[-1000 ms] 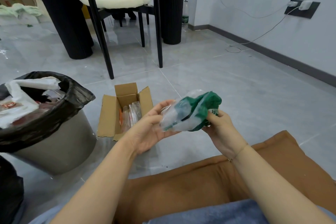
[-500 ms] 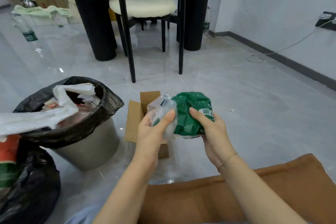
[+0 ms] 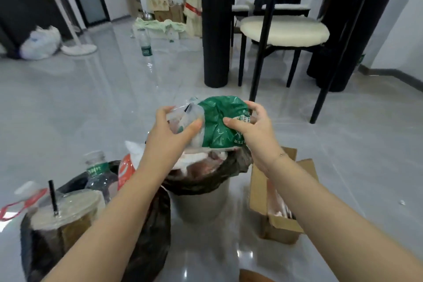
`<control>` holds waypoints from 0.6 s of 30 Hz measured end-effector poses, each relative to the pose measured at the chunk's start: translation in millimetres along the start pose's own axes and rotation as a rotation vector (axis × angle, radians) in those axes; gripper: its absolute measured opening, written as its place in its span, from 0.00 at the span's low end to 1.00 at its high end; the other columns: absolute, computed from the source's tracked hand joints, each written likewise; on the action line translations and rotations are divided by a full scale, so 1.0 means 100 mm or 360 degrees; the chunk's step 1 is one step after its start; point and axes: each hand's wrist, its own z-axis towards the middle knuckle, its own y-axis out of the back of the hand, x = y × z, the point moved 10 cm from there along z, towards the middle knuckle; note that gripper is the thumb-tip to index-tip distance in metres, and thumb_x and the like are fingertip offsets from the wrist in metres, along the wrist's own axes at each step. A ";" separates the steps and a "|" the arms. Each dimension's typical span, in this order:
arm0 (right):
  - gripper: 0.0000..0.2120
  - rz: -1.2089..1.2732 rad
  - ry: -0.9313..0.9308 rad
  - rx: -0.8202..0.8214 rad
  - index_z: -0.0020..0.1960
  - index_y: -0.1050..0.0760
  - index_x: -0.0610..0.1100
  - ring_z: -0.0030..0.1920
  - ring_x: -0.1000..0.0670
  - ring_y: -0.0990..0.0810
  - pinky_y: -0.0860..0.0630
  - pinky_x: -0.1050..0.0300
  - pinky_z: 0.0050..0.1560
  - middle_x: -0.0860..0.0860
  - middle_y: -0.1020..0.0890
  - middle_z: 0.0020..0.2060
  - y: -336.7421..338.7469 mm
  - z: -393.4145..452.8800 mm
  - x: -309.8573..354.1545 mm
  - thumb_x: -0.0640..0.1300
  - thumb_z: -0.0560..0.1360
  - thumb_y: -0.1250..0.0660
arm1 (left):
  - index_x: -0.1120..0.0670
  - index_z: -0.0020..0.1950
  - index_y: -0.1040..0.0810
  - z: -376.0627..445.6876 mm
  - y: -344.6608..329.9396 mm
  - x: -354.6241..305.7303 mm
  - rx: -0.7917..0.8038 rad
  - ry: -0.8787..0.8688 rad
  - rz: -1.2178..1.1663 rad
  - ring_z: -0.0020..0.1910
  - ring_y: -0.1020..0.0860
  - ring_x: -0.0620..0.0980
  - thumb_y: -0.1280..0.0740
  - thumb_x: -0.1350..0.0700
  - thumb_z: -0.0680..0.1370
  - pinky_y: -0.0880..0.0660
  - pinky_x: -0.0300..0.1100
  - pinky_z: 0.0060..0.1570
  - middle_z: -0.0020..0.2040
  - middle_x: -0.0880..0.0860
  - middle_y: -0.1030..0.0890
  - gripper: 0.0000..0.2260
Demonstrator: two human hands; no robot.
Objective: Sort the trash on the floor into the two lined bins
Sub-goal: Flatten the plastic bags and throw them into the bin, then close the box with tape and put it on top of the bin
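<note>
Both hands hold a crumpled plastic bag (image 3: 219, 121), green on the right and clear on the left, just above the grey bin (image 3: 201, 199). The left hand (image 3: 169, 135) pinches the clear part between thumb and curled fingers; the right hand (image 3: 254, 130) grips the green part, thumb pressed into it and fingers arched over the top. The grey bin has a black liner and is heaped with white and pinkish wrappers up to its rim. To its left stands a second bin (image 3: 146, 231), also black-lined, holding a lidded cup (image 3: 64, 210) with a black straw, a clear bottle (image 3: 100, 176) with a green label and an orange-red wrapper (image 3: 126, 171). An open cardboard box (image 3: 274, 217) sits on the floor just right of the grey bin. Farther off, another bottle (image 3: 144, 41) stands on the floor (image 3: 91, 107), near a black table leg (image 3: 216, 30) and a chair (image 3: 283, 30) with a cream seat.
</note>
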 end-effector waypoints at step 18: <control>0.22 -0.2575 0.0305 0.0716 0.60 0.32 0.44 0.60 0.43 0.29 0.30 0.51 0.53 0.45 0.25 0.57 -0.76 0.76 -0.97 0.48 0.71 0.28 | 0.42 0.78 0.48 0.44 -0.87 1.13 0.1316 -0.0022 0.1699 0.71 0.34 0.55 0.29 0.53 0.75 0.33 0.43 0.64 0.76 0.56 0.37 0.38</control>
